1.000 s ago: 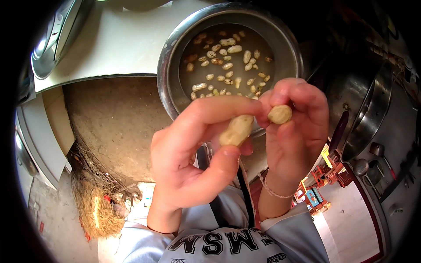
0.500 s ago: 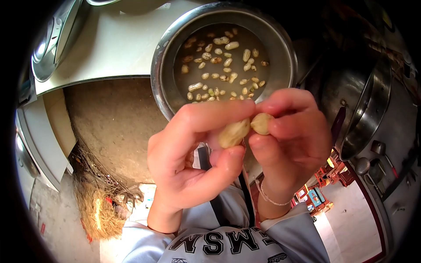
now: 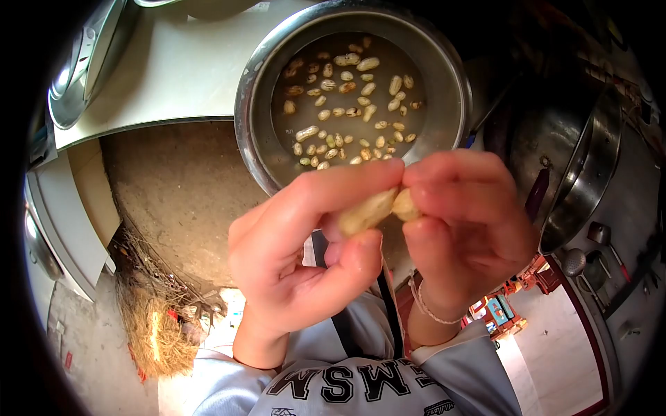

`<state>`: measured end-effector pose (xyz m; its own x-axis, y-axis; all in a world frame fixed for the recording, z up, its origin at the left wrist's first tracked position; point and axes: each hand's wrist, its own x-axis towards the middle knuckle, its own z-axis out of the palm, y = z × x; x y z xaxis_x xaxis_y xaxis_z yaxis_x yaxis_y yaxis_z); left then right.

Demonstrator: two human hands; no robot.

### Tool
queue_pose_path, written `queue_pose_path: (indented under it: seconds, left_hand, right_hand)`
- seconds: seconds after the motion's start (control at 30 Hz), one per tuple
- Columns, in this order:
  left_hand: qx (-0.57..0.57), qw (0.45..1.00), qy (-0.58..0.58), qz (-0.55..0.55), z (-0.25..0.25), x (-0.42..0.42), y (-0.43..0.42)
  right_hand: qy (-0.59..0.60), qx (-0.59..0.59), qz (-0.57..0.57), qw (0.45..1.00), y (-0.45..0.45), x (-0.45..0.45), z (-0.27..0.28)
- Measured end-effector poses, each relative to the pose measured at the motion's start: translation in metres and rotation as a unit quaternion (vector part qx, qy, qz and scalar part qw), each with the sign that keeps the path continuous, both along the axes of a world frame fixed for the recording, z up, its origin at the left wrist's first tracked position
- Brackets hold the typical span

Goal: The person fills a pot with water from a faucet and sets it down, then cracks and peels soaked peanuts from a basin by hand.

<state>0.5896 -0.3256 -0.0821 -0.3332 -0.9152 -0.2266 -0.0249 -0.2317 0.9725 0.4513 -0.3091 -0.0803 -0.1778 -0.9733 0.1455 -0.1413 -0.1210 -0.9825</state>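
My left hand [image 3: 298,243] pinches a pale yellow peanut [image 3: 365,212] between thumb and index finger. Its slightly blurred shell slants up to the right. At its upper end, the fingertips and thumb of my right hand [image 3: 475,225] close on a smaller rounded peanut part [image 3: 406,206]. The two parts touch; I cannot tell whether they are still joined. Just beyond my hands, a metal basin [image 3: 251,132] holds cloudy water with many floating peanuts [image 3: 306,133], some in shells and some loose kernels. My fingers hide the basin's near rim.
A pale countertop [image 3: 180,76] with metal dishes [image 3: 76,83] lies at the far left. Dry straw [image 3: 163,340] and twigs are on the floor at lower left. On the right are a large metal pan [image 3: 583,180], a skimmer [image 3: 574,262] and a ladle [image 3: 599,234].
My right hand has shifted slightly right and down, its fingers now covering more of the rounded peanut part. My left hand has moved slightly left. The basin appears a little higher in view.
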Motion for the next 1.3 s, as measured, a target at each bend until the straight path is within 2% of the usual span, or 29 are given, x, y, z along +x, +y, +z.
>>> queue_pose_path:
  seconds: [0.23,0.43,0.57,0.63,0.67,0.77,0.83,0.87,0.9,0.97,1.0,1.2,1.3]
  left_hand:
    - [0.010,1.000,-0.020,-0.001,-0.001,0.001,-0.005]
    - [-0.005,1.000,-0.027,-0.008,-0.002,0.003,-0.006]
    - [0.043,0.998,-0.037,-0.019,-0.001,0.003,-0.010]
    - [0.056,0.998,0.029,0.028,-0.006,-0.001,-0.008]
    - [0.060,0.996,0.050,0.044,-0.009,-0.001,-0.008]
    - [-0.050,0.999,0.003,0.002,-0.014,0.000,-0.009]
    - [0.033,0.998,-0.002,0.050,-0.008,-0.007,-0.010]
    - [0.061,0.996,-0.004,0.067,-0.007,-0.008,-0.010]
    - [0.118,0.987,0.074,0.083,-0.009,-0.008,-0.009]
    - [0.172,0.969,0.149,0.097,-0.007,-0.008,-0.009]
    - [0.189,0.965,0.141,0.117,-0.006,-0.009,-0.010]
    - [0.193,0.963,0.156,0.104,-0.002,-0.004,-0.013]
    - [0.161,0.971,0.148,0.099,-0.003,-0.002,-0.012]
  right_hand:
    - [-0.013,0.058,-0.071,0.996,0.000,0.010,0.001]
    - [0.029,-0.019,-0.020,0.999,-0.002,0.007,-0.004]
    - [-0.017,0.061,-0.071,0.996,0.000,0.015,0.002]
    - [-0.044,0.076,-0.076,0.993,-0.001,0.016,0.001]
    - [-0.020,0.045,-0.064,0.997,-0.001,0.014,-0.001]
    - [0.029,-0.005,-0.048,0.998,-0.004,0.016,-0.005]
    - [0.055,-0.024,-0.046,0.997,-0.003,0.015,-0.005]
    - [0.057,0.023,-0.047,0.997,-0.002,0.013,-0.003]
    - [0.030,0.030,-0.050,0.998,-0.002,0.014,-0.004]
    - [-0.025,0.043,-0.059,0.997,-0.001,0.014,-0.005]
    - [-0.036,0.033,-0.049,0.998,-0.001,0.014,-0.004]
    - [-0.047,0.017,-0.036,0.998,-0.004,0.022,-0.006]
    - [-0.026,0.021,-0.044,0.998,-0.004,0.024,-0.006]
